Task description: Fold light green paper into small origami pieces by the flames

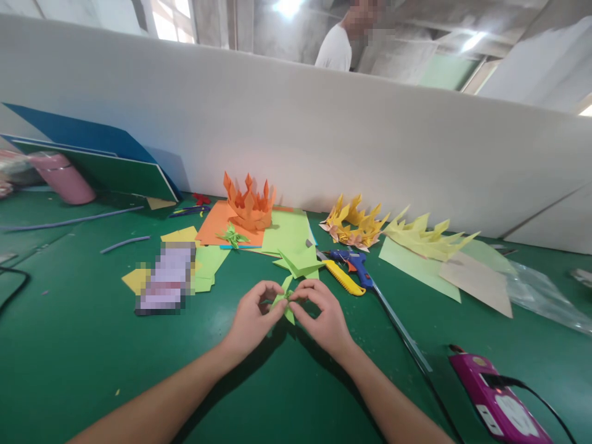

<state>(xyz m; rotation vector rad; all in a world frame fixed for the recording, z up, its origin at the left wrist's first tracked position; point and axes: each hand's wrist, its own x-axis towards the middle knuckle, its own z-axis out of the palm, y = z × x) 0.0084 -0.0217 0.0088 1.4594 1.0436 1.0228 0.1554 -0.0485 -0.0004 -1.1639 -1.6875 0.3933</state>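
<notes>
A small folded light-green paper piece (289, 313) with pointed tips is pinched between both hands above the green table. My left hand (256, 317) holds its left side with thumb and fingers closed. From the other side, my right hand (324, 317) grips it near the middle, fingertips together. Just beyond the hands lies more folded green paper (300, 262). A finished-looking green paper flower (234, 235) rests farther back, in front of an orange paper crown (250, 206).
Right of the hands lie a yellow utility knife (345, 279) and a blue glue gun (354, 262). Yellow crowns (354, 225) stand behind. A purple power strip (497, 394) sits front right, a phone (167, 277) left, a pink bottle (62, 179) far left. A person (340, 43) is beyond the white partition (287, 123).
</notes>
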